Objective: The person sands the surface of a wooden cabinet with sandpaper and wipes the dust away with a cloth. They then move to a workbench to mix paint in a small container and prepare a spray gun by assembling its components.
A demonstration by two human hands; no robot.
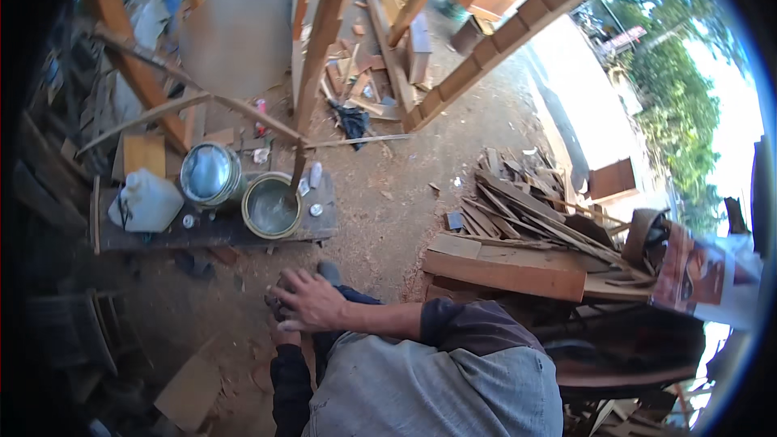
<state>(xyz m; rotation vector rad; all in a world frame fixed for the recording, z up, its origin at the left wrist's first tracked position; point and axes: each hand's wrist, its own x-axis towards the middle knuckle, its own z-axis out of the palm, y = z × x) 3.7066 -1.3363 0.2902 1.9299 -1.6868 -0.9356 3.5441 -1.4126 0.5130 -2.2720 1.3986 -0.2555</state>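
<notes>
Head | right hand (314, 301): fingers apart | left hand (286, 335): fingers indiscernible (mostly covered) | two buckets (273, 235), one white jug (154, 201)

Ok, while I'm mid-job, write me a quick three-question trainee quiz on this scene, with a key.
1. True or false: the white plastic jug stands left of the open round container with the yellowish rim.
2. In this view, which partly covers the other: the person's bare right hand or bare left hand?
3. Right of the dark wooden bench lies a heap of: A) bricks; B) brown wood strips; C) coiled rope.

Key: 1. True. 2. The right hand. 3. B.
</notes>
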